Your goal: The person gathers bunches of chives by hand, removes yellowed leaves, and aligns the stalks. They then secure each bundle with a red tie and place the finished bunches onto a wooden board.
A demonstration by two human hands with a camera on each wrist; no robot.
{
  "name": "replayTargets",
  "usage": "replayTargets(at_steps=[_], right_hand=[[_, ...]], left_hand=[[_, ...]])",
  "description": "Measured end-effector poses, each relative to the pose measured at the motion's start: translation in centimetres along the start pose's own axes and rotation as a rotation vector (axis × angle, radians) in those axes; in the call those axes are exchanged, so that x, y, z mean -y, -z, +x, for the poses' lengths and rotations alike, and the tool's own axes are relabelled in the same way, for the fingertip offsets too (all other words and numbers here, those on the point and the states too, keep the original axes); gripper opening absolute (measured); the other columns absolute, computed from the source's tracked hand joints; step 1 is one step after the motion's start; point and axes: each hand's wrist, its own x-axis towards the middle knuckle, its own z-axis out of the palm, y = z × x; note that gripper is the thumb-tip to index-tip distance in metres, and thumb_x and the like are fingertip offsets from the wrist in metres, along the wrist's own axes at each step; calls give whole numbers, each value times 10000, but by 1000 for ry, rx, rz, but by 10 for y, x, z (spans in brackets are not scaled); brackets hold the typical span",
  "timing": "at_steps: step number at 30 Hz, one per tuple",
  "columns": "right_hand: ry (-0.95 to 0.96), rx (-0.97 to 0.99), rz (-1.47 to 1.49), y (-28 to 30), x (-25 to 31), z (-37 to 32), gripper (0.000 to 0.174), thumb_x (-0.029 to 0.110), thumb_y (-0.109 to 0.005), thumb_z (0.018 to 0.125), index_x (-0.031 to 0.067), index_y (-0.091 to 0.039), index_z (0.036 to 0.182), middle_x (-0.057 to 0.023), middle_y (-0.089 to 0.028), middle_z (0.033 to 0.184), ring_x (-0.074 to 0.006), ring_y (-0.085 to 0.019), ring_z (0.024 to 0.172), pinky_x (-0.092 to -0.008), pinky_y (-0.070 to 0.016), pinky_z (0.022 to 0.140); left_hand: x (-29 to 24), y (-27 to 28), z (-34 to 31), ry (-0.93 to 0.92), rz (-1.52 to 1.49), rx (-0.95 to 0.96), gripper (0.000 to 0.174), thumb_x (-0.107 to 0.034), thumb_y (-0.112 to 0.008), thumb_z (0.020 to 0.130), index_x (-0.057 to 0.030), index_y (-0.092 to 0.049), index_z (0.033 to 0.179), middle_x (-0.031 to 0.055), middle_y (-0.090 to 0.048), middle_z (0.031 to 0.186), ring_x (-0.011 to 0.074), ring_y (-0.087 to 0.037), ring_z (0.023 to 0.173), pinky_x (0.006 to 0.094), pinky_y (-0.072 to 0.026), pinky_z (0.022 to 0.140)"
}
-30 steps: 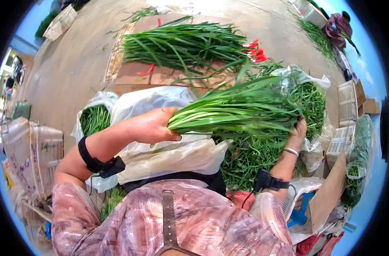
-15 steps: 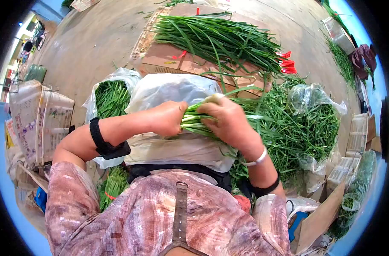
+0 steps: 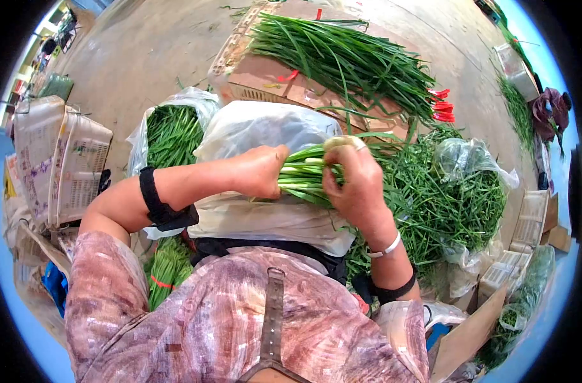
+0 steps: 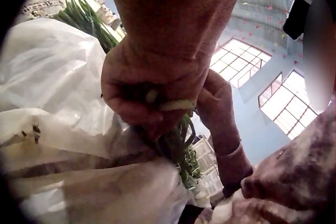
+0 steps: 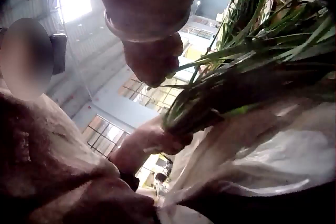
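My left hand (image 3: 262, 171) grips a bunch of long green chives (image 3: 302, 171) by its pale stem end. In the left wrist view the fingers of that left hand (image 4: 155, 87) are curled round the stems, with a few cut ends showing. The leaves point right, across the white plastic (image 3: 272, 220) over my lap. My right hand (image 3: 358, 182) is at the bunch just beyond the left, thumb and fingers curled in and pinching at the chive leaves. In the right wrist view a thin leaf runs to the fingertips of the right hand (image 5: 152, 64).
A large pile of loose chive leaves (image 3: 444, 204) lies at my right. Ahead, long chives (image 3: 342, 60) with red ties lie on cardboard (image 3: 259, 70). A plastic bag (image 3: 137, 143) of greens and white crates (image 3: 80, 159) stand left. A tied bunch (image 3: 163, 271) lies by my left side.
My right hand has come from the leaf tips at the right to the stems close to my left hand. The left hand keeps its grip on the chives. The head view has shifted.
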Motion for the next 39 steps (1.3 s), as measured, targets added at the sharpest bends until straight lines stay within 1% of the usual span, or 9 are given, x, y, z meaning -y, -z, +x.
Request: replayTargets(at_steps=[6,8,12,14,20,22,34,35,39], right_hand=[[184,23,-58,-1,24,7,151,66,-593,624,61,-523,757,-94,-545,812,-261,-539,706,-359,-466,614],[242,145,77,-7,36,1,205,23,-610,594,49,-561,792,-92,-574,851,-275,-557,741,-366,-470,654],[294,85,41,-7,34,5,179,100,-595,620,58,-563,791,-78,-567,859,-248,-535,719,-342,-427,603],[286,64,-15,-4,32,16,174,123,-590,631,64,-556,791,-69,-561,850,-242,-529,736,-341,-414,621],[259,323,-78,-37,19,13,140,191,-569,689,116,-587,806,-32,-551,814,-212,-544,792,-338,-400,668],[248,338,71,-41,19,10,114,193,-565,697,116,-578,778,-30,-538,790,-205,-537,802,-339,-394,680],[116,662,315,-60,17,7,50,120,-581,694,74,-578,676,-95,-555,699,-289,-555,708,-396,-418,612],[78,612,356,-60,18,5,34,108,-581,684,74,-576,678,-97,-551,692,-291,-552,704,-397,-419,615],[69,508,351,-64,18,-4,72,80,-570,669,74,-570,741,-101,-556,717,-295,-550,710,-397,-421,626]], left_hand=[[15,-4,5,-164,-109,1,414,-187,-673,652,25,-518,971,192,-631,877,325,-613,808,381,-476,711],[13,4,9,-59,-413,209,152,-109,-594,694,27,-574,760,107,-591,659,192,-573,596,339,-447,520],[26,-2,2,214,-1066,540,28,-17,-574,708,-24,-550,719,39,-484,586,97,-438,439,224,-302,357],[34,-14,-3,323,-1541,898,178,-64,-589,783,16,-499,913,25,-447,629,66,-375,418,201,-283,352],[30,-37,-32,191,-1693,901,420,-90,-652,767,48,-451,1109,12,-452,655,50,-357,444,179,-269,376],[30,-37,-39,144,-1669,856,692,-147,-743,688,78,-376,1229,3,-439,670,48,-344,450,184,-257,390],[43,-60,-50,50,-1964,840,974,-350,-856,510,-13,-349,1270,99,-482,932,102,-443,681,219,-352,550],[52,-74,-45,-93,-2023,864,1025,-506,-802,511,-24,-332,1284,150,-488,1004,166,-493,754,266,-408,612],[45,-69,-48,28,-2291,964,1082,-766,-580,517,-4,-360,1254,201,-488,1067,275,-528,856,344,-468,707]])
